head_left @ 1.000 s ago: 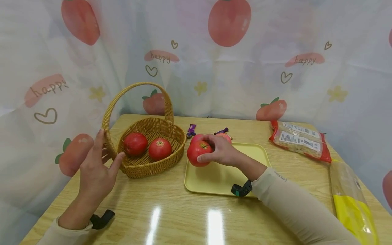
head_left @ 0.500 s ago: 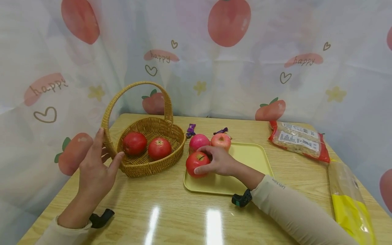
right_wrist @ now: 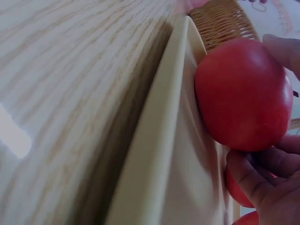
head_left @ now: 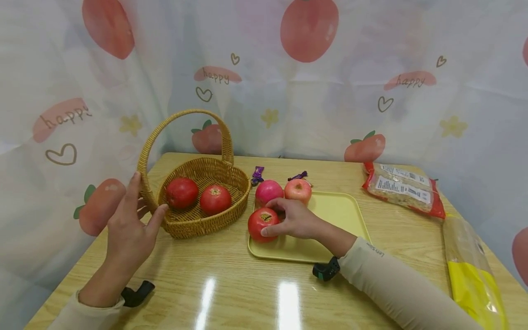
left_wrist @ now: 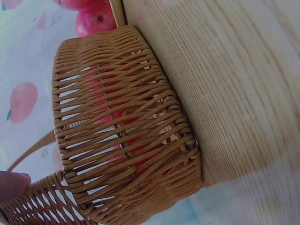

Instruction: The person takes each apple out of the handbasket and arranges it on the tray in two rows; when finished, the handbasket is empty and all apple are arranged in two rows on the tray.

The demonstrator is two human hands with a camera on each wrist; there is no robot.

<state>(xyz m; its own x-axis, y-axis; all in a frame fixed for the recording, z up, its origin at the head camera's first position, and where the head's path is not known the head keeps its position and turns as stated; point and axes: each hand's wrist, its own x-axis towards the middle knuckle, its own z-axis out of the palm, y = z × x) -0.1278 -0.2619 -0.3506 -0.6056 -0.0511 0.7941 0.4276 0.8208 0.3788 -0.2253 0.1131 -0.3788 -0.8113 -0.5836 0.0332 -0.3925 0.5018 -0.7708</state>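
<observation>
Strawberry-print cloth backs a wooden table (head_left: 231, 284). Right hand (head_left: 294, 220) grasps a red fruit (head_left: 261, 223) resting at the yellow tray's (head_left: 334, 215) left corner; left hand (head_left: 128, 229), fingers relaxed, touches the basket (head_left: 194, 224). Three fruits sit on the tray, two remain in the basket

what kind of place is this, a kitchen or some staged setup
Most likely a staged tabletop setup, not a kitchen: a wooden table is closed in by a fruit-print curtain, with only a wicker basket, a yellow tray and packaged snacks on it.
</observation>
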